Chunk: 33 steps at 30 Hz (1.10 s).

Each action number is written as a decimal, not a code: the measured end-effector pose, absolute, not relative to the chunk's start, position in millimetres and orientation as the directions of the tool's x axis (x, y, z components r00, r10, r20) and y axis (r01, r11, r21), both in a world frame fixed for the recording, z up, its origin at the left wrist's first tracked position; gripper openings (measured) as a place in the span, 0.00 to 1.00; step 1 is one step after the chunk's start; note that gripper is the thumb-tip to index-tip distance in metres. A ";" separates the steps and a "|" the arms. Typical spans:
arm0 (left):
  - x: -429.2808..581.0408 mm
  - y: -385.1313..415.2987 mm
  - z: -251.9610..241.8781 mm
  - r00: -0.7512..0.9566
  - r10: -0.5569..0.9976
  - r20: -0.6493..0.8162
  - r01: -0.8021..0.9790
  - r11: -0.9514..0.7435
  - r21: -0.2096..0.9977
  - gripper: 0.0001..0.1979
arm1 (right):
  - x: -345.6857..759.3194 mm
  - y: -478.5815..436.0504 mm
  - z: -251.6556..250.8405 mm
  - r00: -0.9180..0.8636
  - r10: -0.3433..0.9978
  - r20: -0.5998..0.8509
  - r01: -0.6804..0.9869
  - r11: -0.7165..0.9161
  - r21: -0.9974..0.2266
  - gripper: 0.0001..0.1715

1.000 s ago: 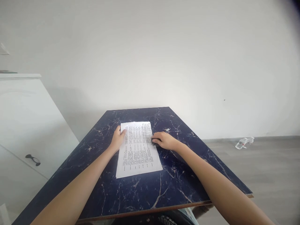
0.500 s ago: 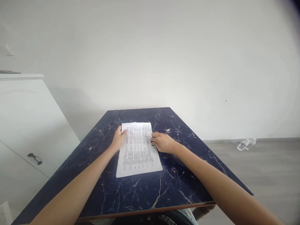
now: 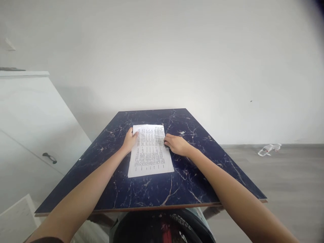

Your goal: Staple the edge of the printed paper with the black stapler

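Observation:
Printed sheets of paper (image 3: pixel 149 155) lie on the dark blue marbled table (image 3: pixel 197 189), with lines of text running along them. My left hand (image 3: pixel 130 139) grips their left edge, thumb on top and the other fingers out of sight beneath. At the right edge, my right hand (image 3: pixel 175 144) is closed with its fingers curled around a small black object (image 3: pixel 166 145), mostly hidden, so its kind cannot be made out. This object touches or lies right beside the paper's edge.
A small whitish scrap (image 3: pixel 182 132) lies on the table beyond my right hand. To the left stands a white cabinet (image 3: pixel 30 111) with a dark handle (image 3: pixel 50 158). Clear plastic bottles (image 3: pixel 268 149) lie on the floor by the wall at right.
The view has tipped down slightly, so the table and paper appear higher. Both hands keep their places at the paper's edges; the right hand's fingers look slightly more tightly curled.

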<state>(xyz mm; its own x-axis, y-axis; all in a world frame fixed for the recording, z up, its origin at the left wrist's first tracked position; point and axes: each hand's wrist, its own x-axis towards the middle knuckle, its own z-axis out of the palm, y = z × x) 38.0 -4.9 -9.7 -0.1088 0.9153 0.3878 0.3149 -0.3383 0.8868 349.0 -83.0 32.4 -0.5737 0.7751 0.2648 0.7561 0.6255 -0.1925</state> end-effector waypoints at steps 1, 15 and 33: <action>38.4 -4.7 -9.9 -0.110 0.915 0.389 0.313 -0.339 0.887 0.12 | 351.2 -83.1 33.1 -0.563 0.782 0.268 0.755 0.618 -0.220 0.14; 41.5 3.0 -16.5 -0.099 0.899 0.426 0.279 -0.386 0.879 0.08 | 355.6 -79.9 26.6 -0.575 0.781 0.243 0.727 0.624 -0.288 0.16; 44.4 3.8 -18.2 -0.056 0.881 0.470 0.351 -0.424 0.835 0.05 | 357.2 -77.4 27.3 -0.581 0.772 0.256 0.712 0.635 -0.298 0.17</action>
